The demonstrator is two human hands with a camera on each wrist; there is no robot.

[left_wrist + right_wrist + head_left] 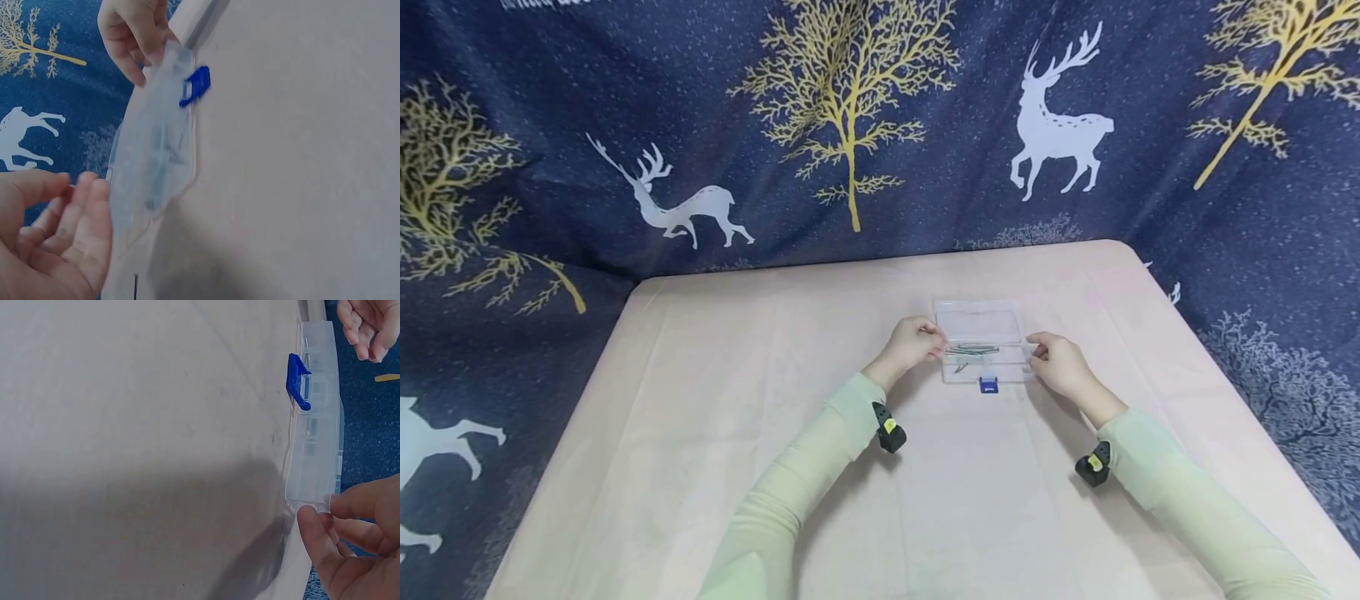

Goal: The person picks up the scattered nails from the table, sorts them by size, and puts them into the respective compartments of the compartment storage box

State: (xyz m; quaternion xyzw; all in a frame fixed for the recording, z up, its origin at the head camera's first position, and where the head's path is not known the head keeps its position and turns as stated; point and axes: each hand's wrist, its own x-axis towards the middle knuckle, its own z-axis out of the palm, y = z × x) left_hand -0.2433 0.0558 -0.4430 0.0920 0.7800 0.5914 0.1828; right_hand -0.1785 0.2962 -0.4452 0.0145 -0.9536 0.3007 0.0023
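Note:
A clear plastic compartment box [1009, 372] lies on the table with its lid [977, 321] tipped back and a blue latch [988, 385] at the front. Several long, thin metal pieces, perhaps nails or screws [973, 350], lie in a rear compartment; a smaller one [960, 367] is nearer the front. My left hand [916, 342] is at the box's left end, fingers loosely bent; in the left wrist view the hand [56, 237] shows no clear object between its fingers. At the right end, my right hand [1060, 363] pinches the box's corner between thumb and fingers [319, 540].
A pale cloth covers the table [700, 417]. Behind it hangs a dark blue curtain [910, 192] printed with deer and trees. A thin dark sliver [135, 287] shows near the box's left end in the left wrist view; its kind is unclear.

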